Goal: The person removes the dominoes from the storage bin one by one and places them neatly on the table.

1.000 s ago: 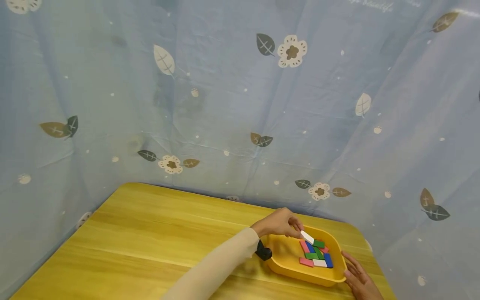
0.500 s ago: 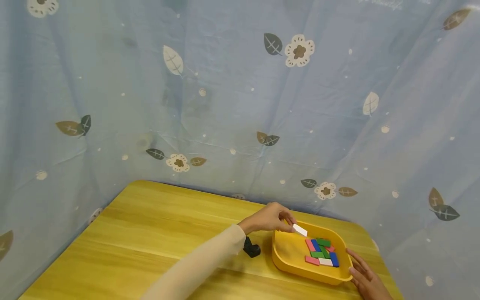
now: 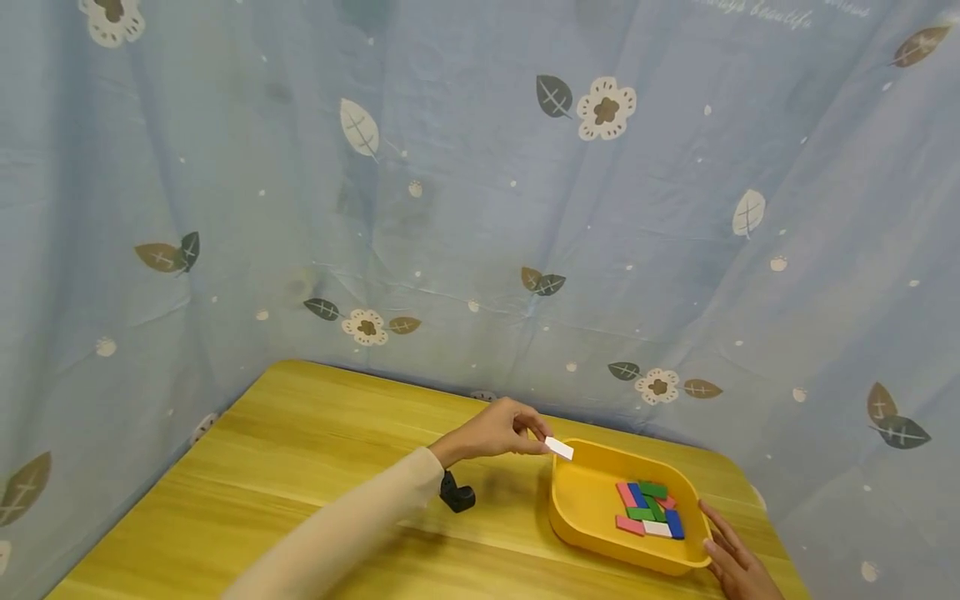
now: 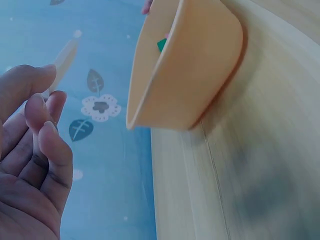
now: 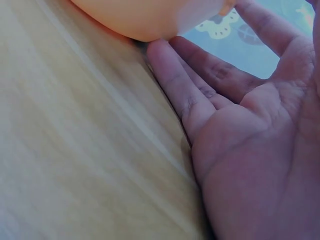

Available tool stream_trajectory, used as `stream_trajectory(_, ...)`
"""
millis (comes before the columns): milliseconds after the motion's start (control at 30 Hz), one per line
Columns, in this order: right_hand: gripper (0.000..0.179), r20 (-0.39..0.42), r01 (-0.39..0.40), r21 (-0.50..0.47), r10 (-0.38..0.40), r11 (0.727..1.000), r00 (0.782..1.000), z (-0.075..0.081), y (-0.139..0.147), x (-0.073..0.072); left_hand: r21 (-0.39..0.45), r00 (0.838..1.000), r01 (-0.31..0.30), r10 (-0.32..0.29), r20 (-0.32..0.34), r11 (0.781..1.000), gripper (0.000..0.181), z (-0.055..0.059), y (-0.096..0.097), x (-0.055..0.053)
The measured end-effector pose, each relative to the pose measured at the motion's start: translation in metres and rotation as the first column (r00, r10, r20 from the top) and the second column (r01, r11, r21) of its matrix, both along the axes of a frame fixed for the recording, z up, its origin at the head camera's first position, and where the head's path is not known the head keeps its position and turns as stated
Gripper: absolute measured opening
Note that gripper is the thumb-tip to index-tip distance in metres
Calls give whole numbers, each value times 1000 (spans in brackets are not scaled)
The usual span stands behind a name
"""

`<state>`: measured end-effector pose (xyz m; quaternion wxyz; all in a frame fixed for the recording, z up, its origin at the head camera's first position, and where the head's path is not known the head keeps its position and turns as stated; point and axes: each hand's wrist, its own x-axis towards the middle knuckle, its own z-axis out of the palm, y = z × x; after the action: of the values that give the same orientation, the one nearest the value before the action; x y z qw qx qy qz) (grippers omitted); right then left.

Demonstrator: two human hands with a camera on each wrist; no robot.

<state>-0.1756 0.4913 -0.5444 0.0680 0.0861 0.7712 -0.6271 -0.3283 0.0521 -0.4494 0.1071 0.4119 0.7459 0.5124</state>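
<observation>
My left hand (image 3: 498, 429) pinches a white domino-like block (image 3: 558, 448) between thumb and fingertips, over the left far rim of a yellow plastic basin (image 3: 615, 548). In the left wrist view the block (image 4: 65, 60) stands up from the fingertips, apart from the basin wall (image 4: 200, 70). Inside the basin, toward its right side, lie several flat blocks: pink (image 3: 630, 526), white (image 3: 657, 529), blue (image 3: 675, 525) and green (image 3: 652, 490). My right hand (image 3: 738, 565) rests at the basin's right end, fingers extended against its outside, thumb at the rim. The right wrist view shows straight fingertips touching the basin's underside edge (image 5: 150, 20).
The basin stands near the right end of a yellow wood-grain table (image 3: 337, 433). A blue curtain (image 3: 465, 208) with flowers and leaves hangs behind the table's far edge. A black device (image 3: 457, 495) sits under the left wrist.
My left hand has lifted the white block away from the other blocks and carried it left to the basin's left rim. The right hand has stayed at the basin's right end.
</observation>
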Motion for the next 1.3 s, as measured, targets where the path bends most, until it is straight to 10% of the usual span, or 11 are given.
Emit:
stream_trajectory(533, 72, -45, 86, -16, -87, 996, 995, -8, -1, -2, -3, 996, -88, 88, 25, 996, 17, -13, -65, 0)
stream_trajectory(1300, 80, -4, 100, -36, -101, 994, 995, -4, -2, 1, -68, 948, -306, 311, 69, 949, 19, -39, -158, -2)
